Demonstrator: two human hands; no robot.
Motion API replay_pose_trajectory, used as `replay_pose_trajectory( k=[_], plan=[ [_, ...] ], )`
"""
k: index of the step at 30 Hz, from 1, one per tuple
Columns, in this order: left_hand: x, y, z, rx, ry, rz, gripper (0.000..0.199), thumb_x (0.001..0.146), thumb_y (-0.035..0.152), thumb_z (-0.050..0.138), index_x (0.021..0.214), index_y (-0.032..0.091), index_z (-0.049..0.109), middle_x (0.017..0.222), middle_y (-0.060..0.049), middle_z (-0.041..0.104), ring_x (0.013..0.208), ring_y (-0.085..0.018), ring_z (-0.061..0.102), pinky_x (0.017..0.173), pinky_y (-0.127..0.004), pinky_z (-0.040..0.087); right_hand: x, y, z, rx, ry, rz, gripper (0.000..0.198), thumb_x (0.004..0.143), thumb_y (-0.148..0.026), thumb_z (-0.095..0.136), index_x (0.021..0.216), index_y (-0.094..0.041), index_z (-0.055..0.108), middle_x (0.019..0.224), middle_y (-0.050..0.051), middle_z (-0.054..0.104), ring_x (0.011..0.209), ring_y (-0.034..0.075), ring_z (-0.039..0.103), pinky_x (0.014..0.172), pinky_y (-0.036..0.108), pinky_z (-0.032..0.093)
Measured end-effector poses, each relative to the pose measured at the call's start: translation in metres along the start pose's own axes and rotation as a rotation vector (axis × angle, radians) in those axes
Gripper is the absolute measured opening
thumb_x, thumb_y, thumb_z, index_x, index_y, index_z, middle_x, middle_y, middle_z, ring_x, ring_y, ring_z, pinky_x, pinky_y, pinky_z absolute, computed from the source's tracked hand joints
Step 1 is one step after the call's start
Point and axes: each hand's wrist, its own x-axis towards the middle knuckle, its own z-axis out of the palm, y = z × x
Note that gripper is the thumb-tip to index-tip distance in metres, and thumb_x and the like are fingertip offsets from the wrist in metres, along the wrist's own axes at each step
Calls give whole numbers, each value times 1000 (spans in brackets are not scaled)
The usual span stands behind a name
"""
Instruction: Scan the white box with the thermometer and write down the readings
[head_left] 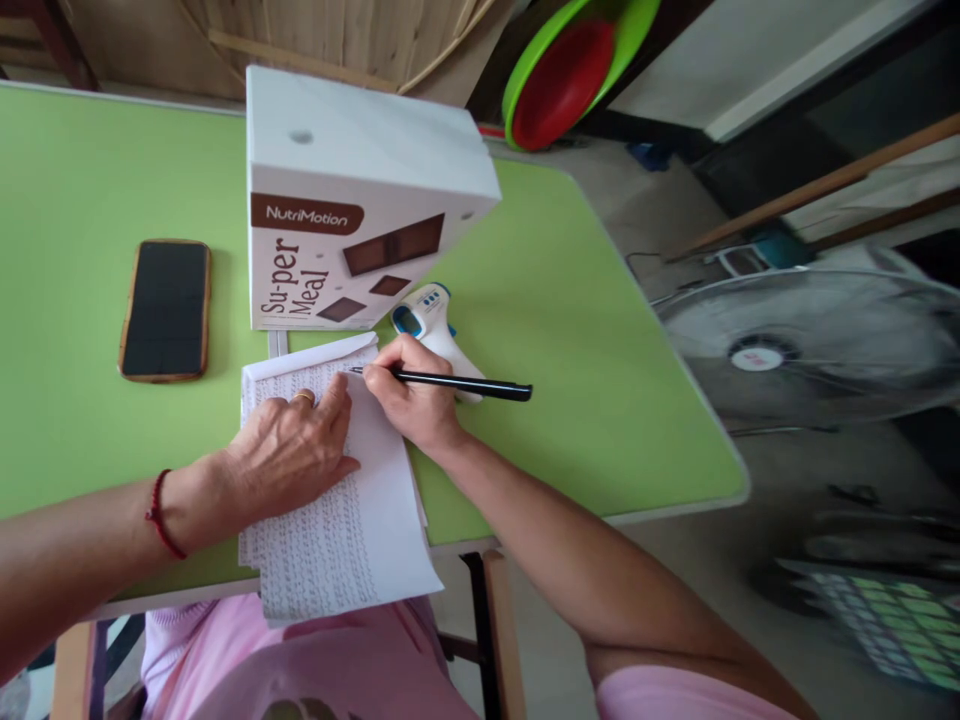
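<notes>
A black pen [465,383] is gripped in my right hand [412,395], its tip pointing left at the upper part of a sheet of paper [382,520]. Rows of handwriting cover much of the sheet, and its top edge is folded over. My left hand [292,450] lies flat on the page with its fingers stretched out, close to the pen tip. The lower end of the paper hangs past the table's near edge. Just beyond my right hand lies a white and blue infrared thermometer [424,315], its handle partly hidden behind the hand and pen.
A white NutriMotion box [367,150] stands behind the paper on the green table [615,400]. A phone [166,310] with a brown-edged case lies at the left. Off the table's right side is a fan [765,355]; red and green basins [566,80] are behind.
</notes>
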Motion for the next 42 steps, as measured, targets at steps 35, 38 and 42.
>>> replay_pose_trajectory(
  k=[35, 38, 42],
  plan=[
    [1, 0, -1, -10, -20, -25, 52, 91, 44, 55, 124, 4, 59, 142, -21, 49, 75, -24, 66, 50, -35, 52, 0, 4, -4, -24, 20, 55, 17, 75, -22, 55, 62, -23, 44, 49, -6, 51, 46, 9, 44, 46, 24, 37],
    [1, 0, 0, -7, -6, -21, 52, 91, 44, 56, 123, 4, 59, 143, -22, 49, 74, -24, 66, 50, -35, 51, 1, 2, -3, -28, 12, 67, 17, 75, -21, 55, 62, -23, 44, 50, -7, 50, 45, 9, 43, 45, 24, 36],
    [1, 0, 0, -10, 23, -17, 51, 90, 44, 57, 122, 3, 60, 140, -22, 51, 73, -24, 66, 48, -35, 50, 2, 2, -4, -13, -3, 55, 18, 75, -21, 55, 61, -23, 44, 49, -7, 49, 45, 8, 41, 44, 23, 34]
  ],
)
